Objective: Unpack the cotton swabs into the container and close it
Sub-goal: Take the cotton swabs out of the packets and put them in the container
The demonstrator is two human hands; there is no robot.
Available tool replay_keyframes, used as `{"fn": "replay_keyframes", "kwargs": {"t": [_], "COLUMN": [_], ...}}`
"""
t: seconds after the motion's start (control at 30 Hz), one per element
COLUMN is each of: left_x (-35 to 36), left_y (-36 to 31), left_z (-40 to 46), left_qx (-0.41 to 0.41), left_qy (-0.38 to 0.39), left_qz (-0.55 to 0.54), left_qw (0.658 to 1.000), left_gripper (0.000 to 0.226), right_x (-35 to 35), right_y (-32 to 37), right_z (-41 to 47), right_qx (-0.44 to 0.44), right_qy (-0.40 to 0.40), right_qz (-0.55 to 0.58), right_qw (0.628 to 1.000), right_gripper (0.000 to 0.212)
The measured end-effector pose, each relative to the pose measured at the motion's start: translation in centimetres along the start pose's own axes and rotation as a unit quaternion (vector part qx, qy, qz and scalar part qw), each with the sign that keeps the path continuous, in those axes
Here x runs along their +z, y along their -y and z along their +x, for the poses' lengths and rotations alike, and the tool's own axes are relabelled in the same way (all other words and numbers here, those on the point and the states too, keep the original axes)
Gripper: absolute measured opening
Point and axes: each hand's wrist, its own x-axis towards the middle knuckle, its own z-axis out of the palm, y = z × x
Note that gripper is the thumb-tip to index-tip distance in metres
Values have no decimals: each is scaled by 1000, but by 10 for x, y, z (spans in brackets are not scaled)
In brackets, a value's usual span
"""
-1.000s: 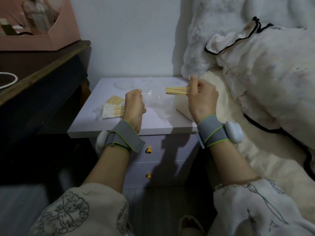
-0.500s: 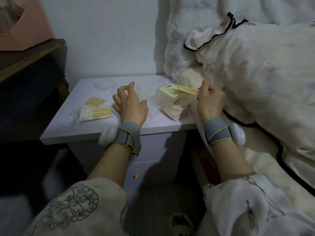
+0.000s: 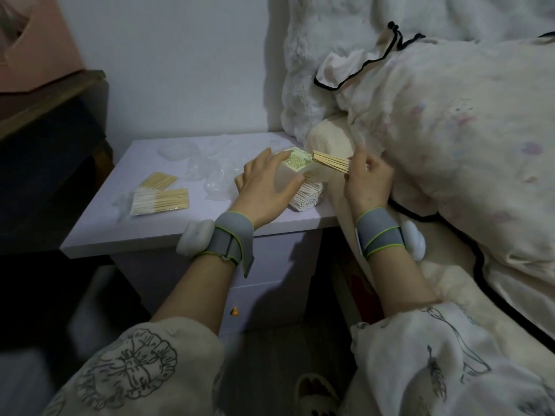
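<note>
Left hand (image 3: 264,187) now grasps swab container (image 3: 295,178), having left table (image 3: 156,232); right hand (image 3: 368,181) pinches swab bundle (image 3: 330,162) near opening, insertion likely next.

Single head cam, wide-angle, worn, looking forward and down.
Sits above and behind both forearms, close range. Faces a nightstand (image 3: 156,235) against the wall, slightly left of centre. Bed (image 3: 450,163) fills the right side, dark desk (image 3: 45,115) cuts in at the left edge. Left hand (image 3: 264,187) and right hand (image 3: 368,181) mid-frame, sleeves along the bottom. Edges curve. No second view, so no overlap.
</note>
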Motion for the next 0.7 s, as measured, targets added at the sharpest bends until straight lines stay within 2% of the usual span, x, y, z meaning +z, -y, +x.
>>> {"fn": "replay_keyframes", "kwargs": {"t": [0.1, 0.23, 0.33, 0.5, 0.6, 0.7], "left_x": [-2, 0, -2, -3, -2, -6], "left_y": [1, 0, 1, -7, -11, -8], "left_z": [2, 4, 5, 0, -2, -3], "left_qx": [1, -46, -70, -61, -55, -71], "left_qy": [-22, -86, -120, -125, -129, -134], "left_qz": [-70, -129, -150, -174, -185, -208], "left_qw": [997, 987, 979, 975, 973, 966], "left_gripper": [50, 51, 53, 53, 51, 50], "right_x": [-2, -2, 2, 16, 25, 24], "right_y": [2, 2, -1, 4, 7, 12], "right_z": [-1, -2, -3, -13, -16, -18], "right_qx": [-4, -17, -68, -162, -150, -133], "right_qy": [-16, -34, -43, 13, 49, 32], "right_qz": [-15, -33, -85, -173, -194, -176], "right_qw": [1000, 999, 993, 971, 968, 975], "right_gripper": [36, 37, 41, 39, 41, 43]}}
